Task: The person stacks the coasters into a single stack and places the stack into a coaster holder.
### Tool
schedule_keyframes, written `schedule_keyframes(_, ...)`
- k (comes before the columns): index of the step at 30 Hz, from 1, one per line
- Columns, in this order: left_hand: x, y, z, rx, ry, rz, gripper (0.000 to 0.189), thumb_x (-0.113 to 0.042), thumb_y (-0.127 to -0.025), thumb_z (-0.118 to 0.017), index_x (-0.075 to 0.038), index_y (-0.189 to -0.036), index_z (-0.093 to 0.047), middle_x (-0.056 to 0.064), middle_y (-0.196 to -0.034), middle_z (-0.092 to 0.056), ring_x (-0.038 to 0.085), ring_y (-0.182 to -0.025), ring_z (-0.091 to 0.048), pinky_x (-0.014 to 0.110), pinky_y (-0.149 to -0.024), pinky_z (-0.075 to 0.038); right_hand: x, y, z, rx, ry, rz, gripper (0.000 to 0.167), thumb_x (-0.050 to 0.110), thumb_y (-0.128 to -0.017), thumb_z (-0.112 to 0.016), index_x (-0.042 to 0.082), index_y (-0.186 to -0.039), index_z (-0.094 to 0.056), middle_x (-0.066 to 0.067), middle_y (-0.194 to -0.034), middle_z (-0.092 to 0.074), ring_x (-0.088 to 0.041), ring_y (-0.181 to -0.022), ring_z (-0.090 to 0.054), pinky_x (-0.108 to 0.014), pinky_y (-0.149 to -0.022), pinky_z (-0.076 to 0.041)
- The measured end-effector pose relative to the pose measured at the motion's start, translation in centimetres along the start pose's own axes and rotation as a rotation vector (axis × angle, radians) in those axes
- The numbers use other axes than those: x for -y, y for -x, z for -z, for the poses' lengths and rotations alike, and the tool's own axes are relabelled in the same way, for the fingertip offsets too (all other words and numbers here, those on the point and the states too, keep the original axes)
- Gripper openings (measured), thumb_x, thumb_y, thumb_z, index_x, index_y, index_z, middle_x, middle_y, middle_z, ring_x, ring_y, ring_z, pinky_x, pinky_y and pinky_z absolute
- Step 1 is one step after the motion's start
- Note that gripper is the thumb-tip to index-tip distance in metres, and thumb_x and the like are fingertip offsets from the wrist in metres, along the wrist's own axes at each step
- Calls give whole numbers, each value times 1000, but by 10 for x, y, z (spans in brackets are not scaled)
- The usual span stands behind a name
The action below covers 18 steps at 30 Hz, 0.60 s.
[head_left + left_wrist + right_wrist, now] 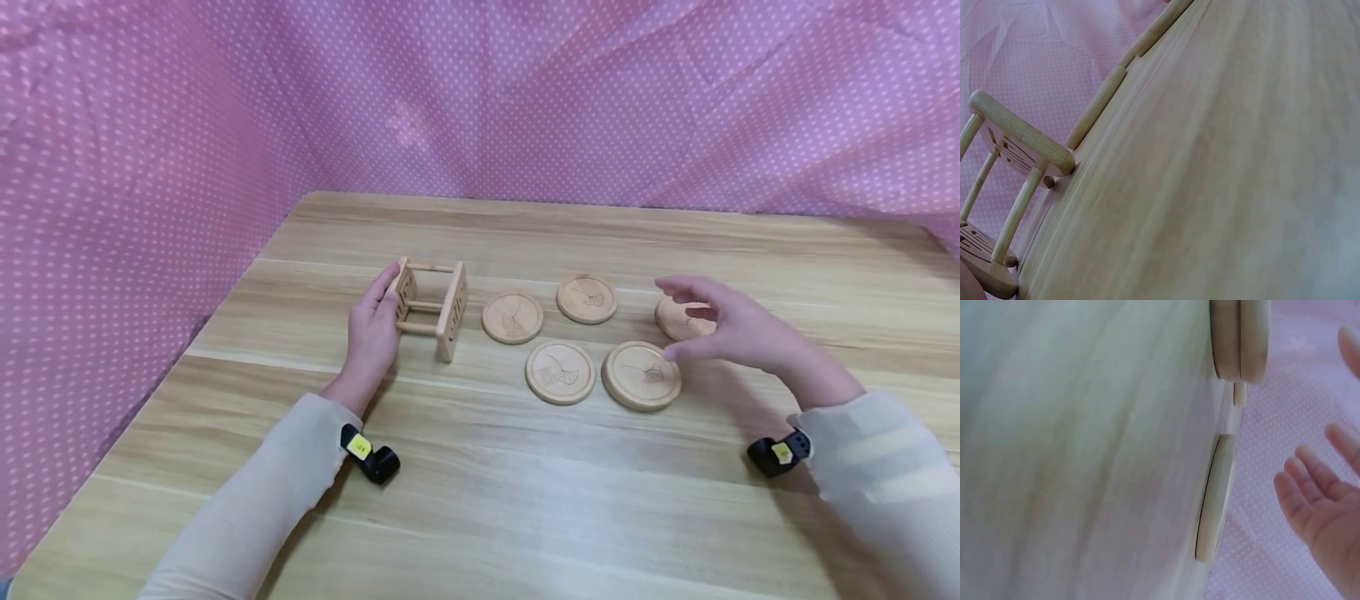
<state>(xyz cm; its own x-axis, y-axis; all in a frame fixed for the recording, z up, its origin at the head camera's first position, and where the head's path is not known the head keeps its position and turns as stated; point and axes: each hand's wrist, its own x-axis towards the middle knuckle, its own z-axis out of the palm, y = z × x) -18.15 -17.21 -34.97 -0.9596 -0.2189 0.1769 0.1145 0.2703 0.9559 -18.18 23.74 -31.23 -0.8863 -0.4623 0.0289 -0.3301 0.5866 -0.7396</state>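
My left hand (372,329) holds the left side panel of a small wooden coaster rack (452,312), thumb and fingers at that panel. In the left wrist view the rack (1022,134) shows slotted end panels joined by round dowels. My right hand (738,329) hovers with thumb and fingers spread, nothing between them. It overlaps a round wooden coaster (670,319), partly hidden behind it. The thumb appears beside the right edge of two stacked coasters (637,373). In the right wrist view the hand (1329,519) is apart from the coasters (1216,500).
Three more coasters engraved with leaf shapes lie flat between rack and stack: one on the left (512,317), one at the back (587,299), one in front (560,372). All rest on a wood-grain table (487,500). A pink dotted cloth (480,100) hangs behind it.
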Motion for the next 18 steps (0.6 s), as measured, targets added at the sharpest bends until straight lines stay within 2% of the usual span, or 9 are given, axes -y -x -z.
schedule_keyframes(3, -1, 0, 1, -4, 2, 5, 43, -7, -97, -36, -9, -139, -42, 0, -144, -39, 12, -133, -33, 25, -111, -27, -1, -1, 5, -26, -56, -111, 83, 11, -72, -78, 2, -141, -32, -21, -142, -34, -38, -126, -34, -54, -104, -30)
schedule_keyframes(7, -1, 0, 0, -4, 7, 0, 43, -7, -97, -36, -9, -139, -42, 1, -144, -40, 13, -133, -34, 25, -111, -27, -4, -3, 9, -54, -101, -242, 84, 17, -77, -75, 3, -144, -26, -27, -143, -28, -46, -129, -29, -58, -105, -28)
schedule_keyframes(12, -1, 0, 1, -3, 7, -11, 43, -6, -97, -36, -8, -139, -41, 0, -144, -39, 12, -133, -33, 24, -111, -26, -10, -6, 12, -91, -94, -316, 87, 24, -80, -73, 0, -145, -21, -30, -143, -27, -47, -129, -27, -58, -104, -30)
schedule_keyframes(18, 0, 0, 1, -6, 9, -19, 42, -7, -97, -36, -8, -139, -42, 0, -144, -40, 12, -133, -34, 23, -111, -26, -14, -8, 14, -91, -91, -371, 90, 26, -80, -73, -3, -145, -18, -29, -146, -23, -48, -131, -22, -58, -105, -27)
